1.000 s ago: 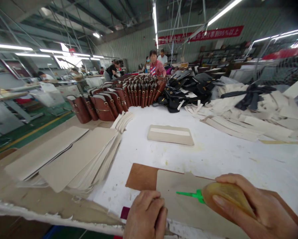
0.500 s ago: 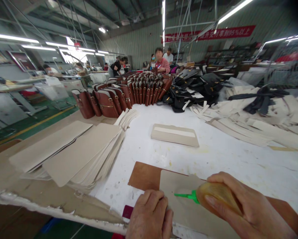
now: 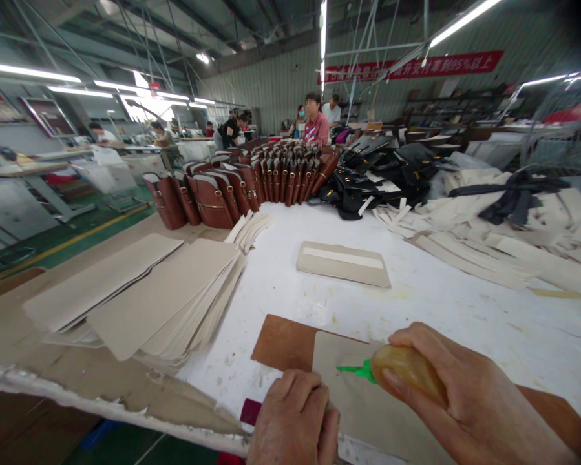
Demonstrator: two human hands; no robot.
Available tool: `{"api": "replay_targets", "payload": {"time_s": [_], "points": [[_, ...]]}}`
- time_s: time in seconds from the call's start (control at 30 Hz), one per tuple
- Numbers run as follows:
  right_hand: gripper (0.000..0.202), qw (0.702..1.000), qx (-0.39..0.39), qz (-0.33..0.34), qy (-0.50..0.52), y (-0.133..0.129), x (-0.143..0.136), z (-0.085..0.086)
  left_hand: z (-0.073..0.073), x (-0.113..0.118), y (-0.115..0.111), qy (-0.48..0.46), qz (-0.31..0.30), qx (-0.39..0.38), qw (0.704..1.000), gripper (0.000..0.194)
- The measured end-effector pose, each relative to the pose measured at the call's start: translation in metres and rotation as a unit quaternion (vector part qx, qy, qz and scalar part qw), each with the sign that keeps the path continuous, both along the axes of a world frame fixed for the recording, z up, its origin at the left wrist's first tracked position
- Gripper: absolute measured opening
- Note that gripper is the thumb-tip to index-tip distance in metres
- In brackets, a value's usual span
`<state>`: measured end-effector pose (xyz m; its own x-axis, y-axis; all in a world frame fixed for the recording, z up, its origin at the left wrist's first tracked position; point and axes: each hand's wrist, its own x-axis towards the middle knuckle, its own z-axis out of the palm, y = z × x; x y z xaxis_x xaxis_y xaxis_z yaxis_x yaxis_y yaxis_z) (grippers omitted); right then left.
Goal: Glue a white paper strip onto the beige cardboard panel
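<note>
R hand [image 3: 464,400] fingers clenched round amber glue bottle [image 3: 406,369], green nozzle [image 3: 355,371] tip on beige panel [image 3: 362,394] near its far-left corner. Panel lies on brown leather piece [image 3: 280,342], near table [image 3: 440,310] edge. L hand [image 3: 295,423] fisted, pressing panel's near edge; grasping nothing visible.
</note>
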<state>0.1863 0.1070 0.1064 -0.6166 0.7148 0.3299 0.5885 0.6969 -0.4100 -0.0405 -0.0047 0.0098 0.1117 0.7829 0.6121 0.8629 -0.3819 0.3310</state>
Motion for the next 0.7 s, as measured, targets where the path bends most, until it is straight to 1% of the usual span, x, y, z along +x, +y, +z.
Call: {"api": "replay_targets", "payload": {"time_s": [0.17, 0.23, 0.37, 0.47, 0.53, 0.6, 0.7], "points": [[0.025, 0.999, 0.034, -0.002, 0.009, 0.000, 0.003, 0.006, 0.002, 0.000, 0.002, 0.001, -0.004, 0.005, 1.000, 0.015], [0.026, 1.000, 0.016, -0.008, 0.001, -0.001, 0.005, 0.005, 0.002, 0.000, 0.002, 0.000, -0.004, 0.011, 1.000, 0.015], [0.025, 0.999, -0.037, 0.000, -0.019, -0.002, 0.012, -0.001, 0.002, 0.001, 0.002, -0.003, -0.002, 0.014, 1.000, 0.016], [0.025, 0.999, -0.043, 0.004, -0.003, -0.004, 0.010, -0.004, 0.003, 0.002, 0.003, -0.001, 0.003, 0.019, 1.000, 0.016], [0.025, 0.999, -0.049, -0.006, 0.009, -0.005, 0.006, -0.005, 0.003, 0.002, 0.003, 0.000, 0.004, 0.019, 1.000, 0.016], [0.028, 0.997, -0.072, -0.023, 0.018, -0.005, 0.001, -0.007, 0.001, 0.001, 0.002, 0.000, 0.001, 0.012, 1.000, 0.015], [0.033, 0.990, -0.117, -0.072, 0.033, -0.002, 0.003, -0.017, -0.003, -0.001, 0.000, 0.003, -0.002, -0.012, 1.000, 0.014]]}}
